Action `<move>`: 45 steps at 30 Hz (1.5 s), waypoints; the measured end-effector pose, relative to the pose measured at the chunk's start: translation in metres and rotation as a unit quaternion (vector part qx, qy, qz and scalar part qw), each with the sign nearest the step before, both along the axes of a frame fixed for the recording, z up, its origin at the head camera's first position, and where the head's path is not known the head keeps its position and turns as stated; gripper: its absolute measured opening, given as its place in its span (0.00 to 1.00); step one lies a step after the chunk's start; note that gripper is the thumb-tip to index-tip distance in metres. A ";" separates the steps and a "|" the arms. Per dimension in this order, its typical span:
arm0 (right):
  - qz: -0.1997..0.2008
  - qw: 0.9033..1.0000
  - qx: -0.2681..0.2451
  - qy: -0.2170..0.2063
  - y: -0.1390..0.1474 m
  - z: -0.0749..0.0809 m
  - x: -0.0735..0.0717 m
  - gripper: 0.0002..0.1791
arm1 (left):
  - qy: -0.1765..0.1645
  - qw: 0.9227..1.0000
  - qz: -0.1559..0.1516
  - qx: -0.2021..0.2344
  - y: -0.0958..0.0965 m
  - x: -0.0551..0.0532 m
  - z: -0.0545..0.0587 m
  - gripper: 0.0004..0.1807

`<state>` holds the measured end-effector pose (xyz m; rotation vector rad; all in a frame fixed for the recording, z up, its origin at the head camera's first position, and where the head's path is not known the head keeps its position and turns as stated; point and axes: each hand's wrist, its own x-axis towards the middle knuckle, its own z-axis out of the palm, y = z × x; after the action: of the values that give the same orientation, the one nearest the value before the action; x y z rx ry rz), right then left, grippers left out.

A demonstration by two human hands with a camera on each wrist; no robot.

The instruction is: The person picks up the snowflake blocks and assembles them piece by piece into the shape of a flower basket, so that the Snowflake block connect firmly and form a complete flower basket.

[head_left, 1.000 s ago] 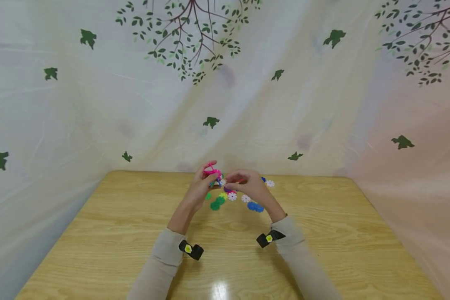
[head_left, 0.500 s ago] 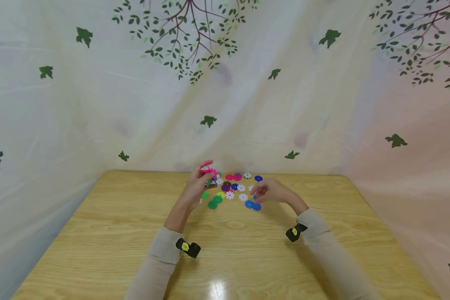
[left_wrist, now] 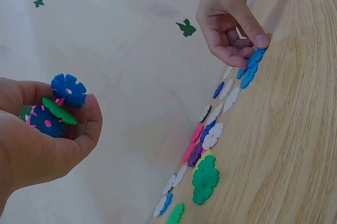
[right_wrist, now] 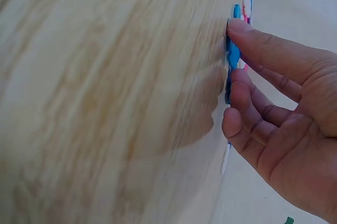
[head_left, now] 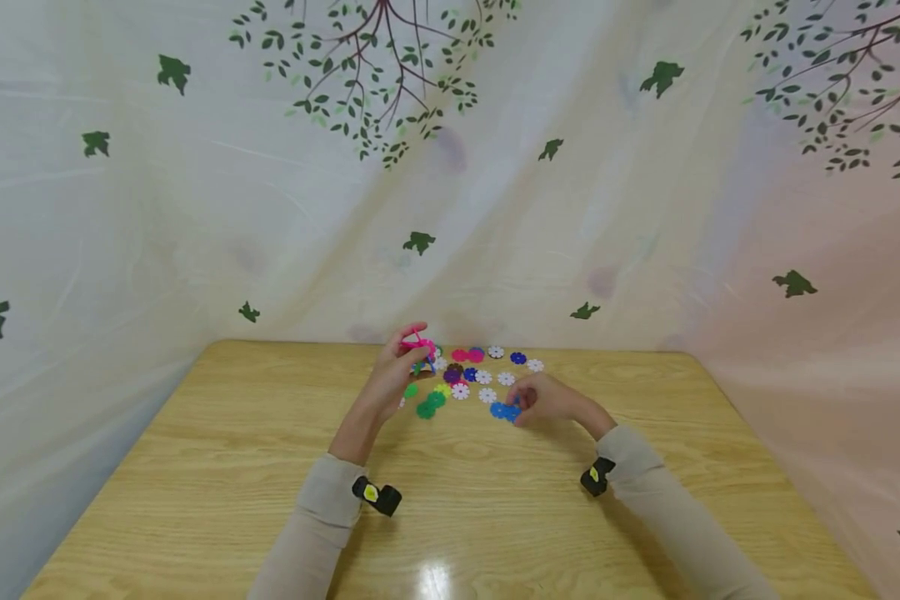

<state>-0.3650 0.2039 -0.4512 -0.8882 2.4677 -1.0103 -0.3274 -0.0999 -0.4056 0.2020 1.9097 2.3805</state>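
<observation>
My left hand [head_left: 392, 375] holds a joined cluster of notched interlocking discs [left_wrist: 62, 109] above the table. Blue, green and pink pieces show in it; some are covered by the fingers. At the right end of the spread, my right hand [head_left: 551, 396] has its thumb and fingers around blue interlocking discs [head_left: 501, 410] lying on the table. Its thumb tip presses on a blue disc [right_wrist: 235, 50] in the right wrist view, with the other fingers curled beside it.
Several loose discs lie between the hands on the wooden table [head_left: 450, 500], among them green discs [head_left: 431, 405], white discs [head_left: 487, 395], pink discs [head_left: 467, 355] and a purple disc [head_left: 452, 376]. A patterned cloth [head_left: 330, 250] hangs behind the table's far edge.
My right hand has moved away from the left hand, rightward and then down onto the blue discs. The left hand still holds the cluster in nearly the same place.
</observation>
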 end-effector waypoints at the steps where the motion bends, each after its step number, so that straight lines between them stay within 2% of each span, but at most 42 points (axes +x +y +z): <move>1: -0.002 1.000 0.000 0.002 -0.001 0.000 0.000 0.13 | 0.000 1.000 0.000 0.000 0.000 0.000 0.000 0.26; 8: 0.005 0.999 -0.025 0.019 -0.005 -0.003 -0.002 0.11 | 0.001 1.000 -0.002 -0.008 -0.003 -0.002 -0.002 0.27; 11: 0.004 0.998 -0.044 0.041 -0.012 -0.001 -0.002 0.09 | 0.001 1.000 0.000 -0.007 -0.003 -0.002 -0.002 0.26; 16: -0.033 0.992 -0.090 0.081 -0.033 0.013 0.001 0.09 | -0.001 1.000 0.002 0.001 -0.001 -0.002 -0.003 0.26; 21: -0.078 0.981 -0.143 0.103 -0.059 0.032 0.009 0.08 | 0.003 1.000 0.003 0.000 0.001 -0.001 -0.003 0.25; 25: -0.085 0.966 -0.209 0.125 -0.080 0.045 0.016 0.08 | 0.003 1.000 0.002 -0.002 0.004 0.000 -0.002 0.25; 28: -0.092 0.955 -0.247 0.137 -0.092 0.049 0.020 0.07 | 0.001 1.000 -0.002 -0.004 0.005 0.001 0.000 0.25; 33: -0.121 0.943 -0.273 0.145 -0.104 0.049 0.026 0.06 | 0.000 1.000 -0.007 -0.011 0.006 0.002 0.001 0.26; 45: -0.153 0.927 -0.296 0.175 -0.111 0.042 0.029 0.05 | -0.001 1.000 -0.007 -0.009 0.007 0.003 0.000 0.25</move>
<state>-0.3364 0.0928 -0.4096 -0.9276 2.6862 -1.9261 -0.3246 -0.0930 -0.4057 0.2113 1.9206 2.3525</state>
